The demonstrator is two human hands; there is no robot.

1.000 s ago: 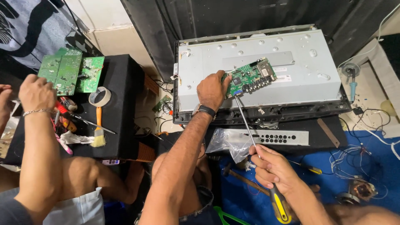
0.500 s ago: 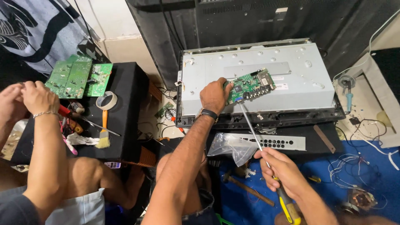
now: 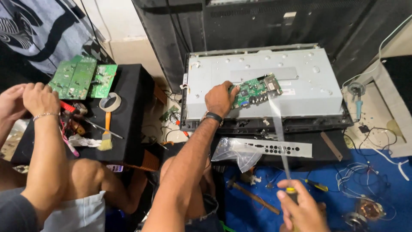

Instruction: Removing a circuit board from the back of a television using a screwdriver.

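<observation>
- Currently your left hand [image 3: 219,99] is gripping the left edge of the green circuit board [image 3: 256,90], which is lying flat on the grey sheet-metal back panel [image 3: 300,81], its long axis running left to right with the right end tipped slightly away.
- Your right hand [image 3: 300,208] is clenching the yellow-handled screwdriver [image 3: 281,141]; its thin, motion-blurred shaft is pointing up toward the board's right end.
- A clear plastic bag [image 3: 240,152] is lying crumpled below the panel.
</observation>
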